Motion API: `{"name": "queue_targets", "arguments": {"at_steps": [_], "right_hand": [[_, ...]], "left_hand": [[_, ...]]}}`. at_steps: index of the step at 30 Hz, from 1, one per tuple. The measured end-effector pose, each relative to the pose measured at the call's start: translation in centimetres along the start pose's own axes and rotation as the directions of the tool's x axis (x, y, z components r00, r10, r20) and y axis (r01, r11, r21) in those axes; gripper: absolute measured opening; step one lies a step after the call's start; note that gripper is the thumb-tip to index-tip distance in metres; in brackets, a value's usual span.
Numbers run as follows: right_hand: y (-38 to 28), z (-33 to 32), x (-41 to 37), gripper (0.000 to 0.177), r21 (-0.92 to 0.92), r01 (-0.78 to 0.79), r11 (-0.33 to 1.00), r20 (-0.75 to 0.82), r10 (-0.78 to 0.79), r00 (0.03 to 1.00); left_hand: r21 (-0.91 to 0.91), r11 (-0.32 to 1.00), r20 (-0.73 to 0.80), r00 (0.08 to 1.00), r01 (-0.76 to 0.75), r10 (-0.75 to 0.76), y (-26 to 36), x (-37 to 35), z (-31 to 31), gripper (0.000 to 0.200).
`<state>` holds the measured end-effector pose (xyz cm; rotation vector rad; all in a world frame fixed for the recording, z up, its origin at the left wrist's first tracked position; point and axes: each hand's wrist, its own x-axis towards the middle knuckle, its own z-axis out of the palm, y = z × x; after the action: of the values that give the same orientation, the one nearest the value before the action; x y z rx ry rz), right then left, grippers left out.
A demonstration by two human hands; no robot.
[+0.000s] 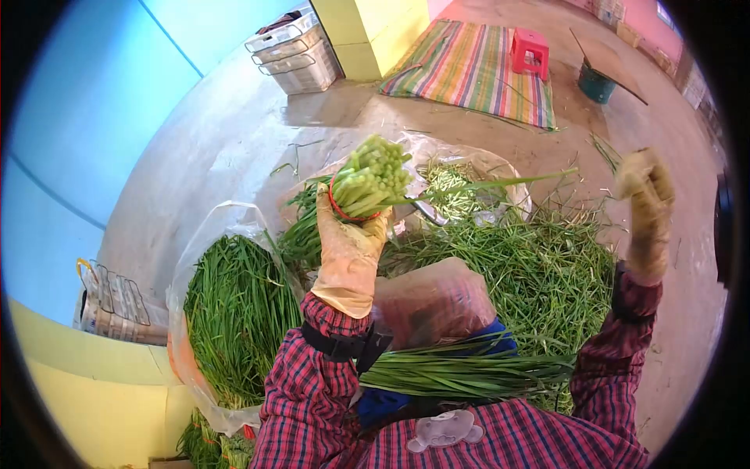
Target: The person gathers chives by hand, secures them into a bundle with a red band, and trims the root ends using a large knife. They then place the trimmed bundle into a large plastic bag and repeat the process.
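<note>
My left hand [351, 250], in a pale glove, is wrapped round a bundle of green stalks [371, 178] with a red band about it, cut ends facing up and away. My right hand [647, 195], also gloved, is raised at the far right, apart from the bundle; its fingers look curled, and a few thin green blades [605, 152] show beside them. A long leaf [523, 180] sticks out rightward from the bundle. Part of a metal blade [430, 211] shows just right of the bundle. More long leaves [461, 371] lie across my lap.
A plastic bag of green leaves [234, 313] stands at the left. Loose greens [539, 273] are heaped at the right, beside cut pieces [453, 187] on plastic. Farther off are crates [297, 59], a striped mat [469, 66], a pink stool [530, 53] and a green bucket [596, 84].
</note>
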<state>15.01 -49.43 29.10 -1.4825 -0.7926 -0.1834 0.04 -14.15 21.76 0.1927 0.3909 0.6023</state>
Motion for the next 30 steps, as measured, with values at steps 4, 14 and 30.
{"name": "queue_targets", "arguments": {"at_steps": [4,14,30], "right_hand": [[3.4,-5.3,-0.3,0.019,0.221,0.038,0.975,-0.322,0.037,0.946],[-0.9,15.7,-2.1,0.043,-0.006,0.081,0.997,0.471,-0.069,0.880],[-0.3,9.0,0.0,0.028,0.501,0.214,0.839,-0.279,-0.078,0.957]], "left_hand": [[-0.024,0.999,-0.017,0.999,-0.033,0.033,0.5,0.5,-0.2,0.054],[0.020,0.998,-0.052,0.997,-0.058,0.059,0.1,-1.1,0.7,0.045],[-0.088,0.996,-0.041,0.999,-0.021,0.018,0.8,-1.0,0.3,0.041]]}}
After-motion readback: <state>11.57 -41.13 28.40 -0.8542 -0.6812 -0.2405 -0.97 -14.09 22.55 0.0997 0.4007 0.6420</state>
